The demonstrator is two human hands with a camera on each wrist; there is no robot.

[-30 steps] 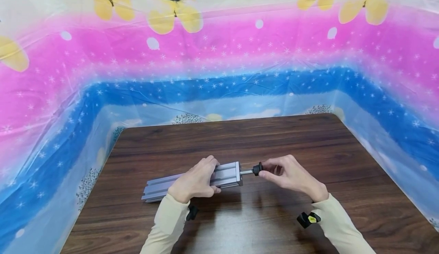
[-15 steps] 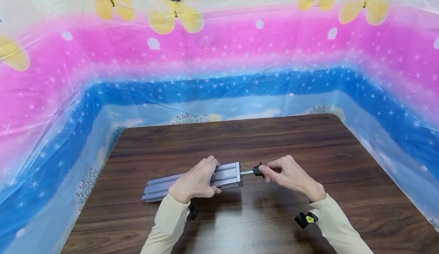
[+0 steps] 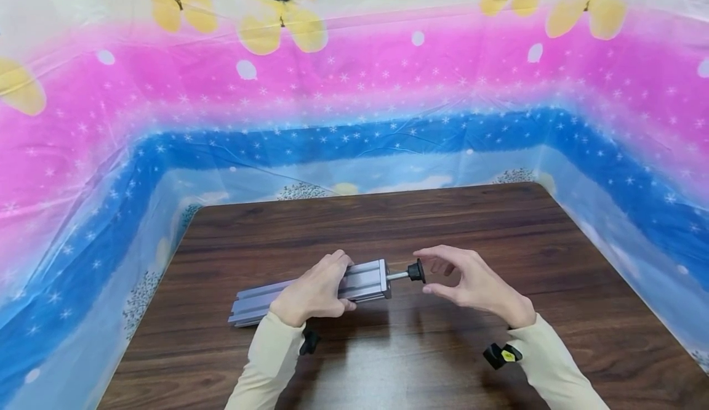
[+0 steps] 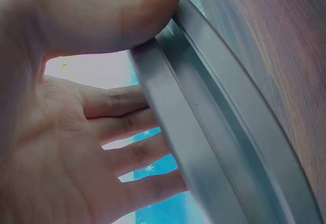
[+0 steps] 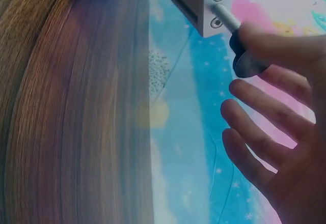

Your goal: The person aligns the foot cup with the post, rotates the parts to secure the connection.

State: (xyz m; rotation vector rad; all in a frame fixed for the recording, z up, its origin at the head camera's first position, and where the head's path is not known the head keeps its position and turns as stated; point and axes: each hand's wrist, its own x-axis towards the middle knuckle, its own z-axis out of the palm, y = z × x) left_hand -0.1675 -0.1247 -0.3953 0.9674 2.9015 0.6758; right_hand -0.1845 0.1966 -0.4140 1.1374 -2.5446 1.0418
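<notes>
Near the front edge of the table, a bit left of centre, the aluminium extrusion lies flat with its capped end pointing toward the right edge. A thin steel rod sticks out of that end cap and ends in a small black knob.

Left hand is wrapped over the middle of the extrusion, thumb on the near face and fingers over the far side, so that grip is clamped on the profile and pins it down. Right hand is fanned out around the knob with the fingers loosely spread. From the right wrist view one fingertip looks like it's just brushing the knob, but nothing is pinched, so that grip is apart.

My take on doing this bit well: pinch the knob between thumb and first two fingers, right on its rim, and work it straight along the rod's axis. Any sideways lean will probably bind the rod in the end cap. Keep the left hand pressing down firmly so the profile can't skate across the wood, and take short turns rather than one big twist.
</notes>
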